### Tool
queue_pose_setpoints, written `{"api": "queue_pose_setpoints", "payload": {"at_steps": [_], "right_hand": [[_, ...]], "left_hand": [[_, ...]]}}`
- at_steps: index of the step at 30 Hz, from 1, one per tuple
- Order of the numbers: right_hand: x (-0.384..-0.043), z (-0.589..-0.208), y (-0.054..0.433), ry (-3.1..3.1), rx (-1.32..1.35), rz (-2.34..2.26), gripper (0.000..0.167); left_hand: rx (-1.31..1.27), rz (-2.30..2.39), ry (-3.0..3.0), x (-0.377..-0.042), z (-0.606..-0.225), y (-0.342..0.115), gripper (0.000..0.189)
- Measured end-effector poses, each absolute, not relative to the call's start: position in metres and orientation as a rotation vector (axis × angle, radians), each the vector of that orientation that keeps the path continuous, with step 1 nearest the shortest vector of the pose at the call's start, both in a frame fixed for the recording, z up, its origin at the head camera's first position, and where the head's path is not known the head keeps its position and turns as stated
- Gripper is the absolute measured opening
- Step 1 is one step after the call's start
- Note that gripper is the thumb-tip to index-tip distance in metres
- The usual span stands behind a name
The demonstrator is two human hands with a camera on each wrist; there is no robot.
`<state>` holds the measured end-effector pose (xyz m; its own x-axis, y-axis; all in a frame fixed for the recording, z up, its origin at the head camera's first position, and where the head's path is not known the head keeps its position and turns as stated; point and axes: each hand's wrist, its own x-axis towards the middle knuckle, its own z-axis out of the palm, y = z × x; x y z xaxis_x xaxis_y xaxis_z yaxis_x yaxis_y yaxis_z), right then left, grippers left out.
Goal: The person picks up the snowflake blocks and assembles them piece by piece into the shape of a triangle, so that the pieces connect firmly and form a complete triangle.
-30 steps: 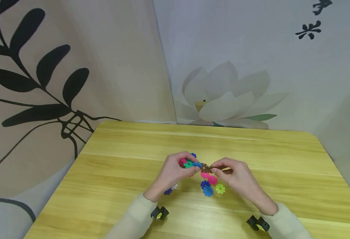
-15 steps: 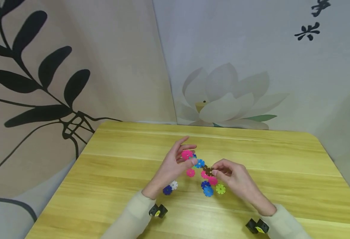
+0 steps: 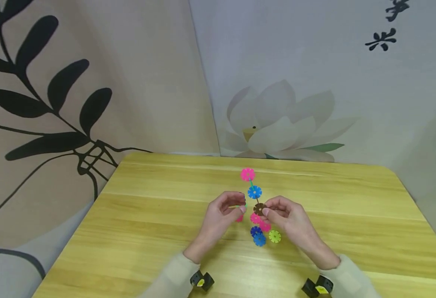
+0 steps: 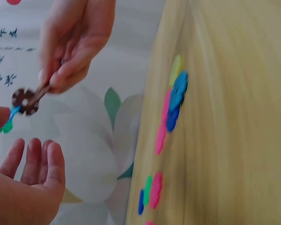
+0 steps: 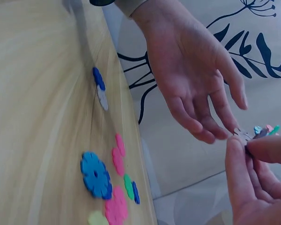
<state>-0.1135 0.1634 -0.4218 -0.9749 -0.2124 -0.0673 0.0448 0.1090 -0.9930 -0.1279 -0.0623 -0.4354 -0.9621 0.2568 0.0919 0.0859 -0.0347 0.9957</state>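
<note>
My right hand (image 3: 290, 217) pinches a brown notched snowflake disc (image 3: 259, 209) between thumb and fingers. From it a joined chain runs toward the table's far side: another brown disc seen edge-on, a blue disc (image 3: 254, 192), a thin green disc and a pink disc (image 3: 247, 174). Left of the chain is my left hand (image 3: 221, 215), fingers loosely bent and holding nothing. In the left wrist view its fingers (image 4: 35, 161) are spread apart from the thumb, and the brown disc (image 4: 24, 101) is held above the table.
Loose discs lie on the wooden table (image 3: 147, 231): pink (image 3: 265, 225), blue (image 3: 259, 239) and yellow-green (image 3: 275, 236) ones below the hands. Blue (image 5: 98, 78) and white (image 5: 102, 97) discs show in the right wrist view. A printed wall backdrop stands behind the table.
My left hand has let go of the blue disc and come down beside the chain. The chain has turned from pointing left to pointing away, still pinched in my right hand.
</note>
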Motion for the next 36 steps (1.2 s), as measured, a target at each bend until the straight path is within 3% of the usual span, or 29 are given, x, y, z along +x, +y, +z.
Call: {"api": "queue_pose_setpoints", "payload": {"at_steps": [20, 29, 36], "right_hand": [[-0.113, -0.425, 0.148, 2.084, -0.159, -2.072, 0.024], [-0.113, -0.431, 0.162, 2.266, -0.208, -1.891, 0.034], [-0.118, -0.437, 0.179, 2.469, -0.3, -1.681, 0.029]], "left_hand": [[0.253, 2.169, 2.074, -0.125, -0.436, -0.045, 0.024], [0.179, 2.169, 2.051, -0.126, -0.439, -0.049, 0.021], [0.166, 2.157, 2.062, -0.129, -0.439, -0.054, 0.021]]}}
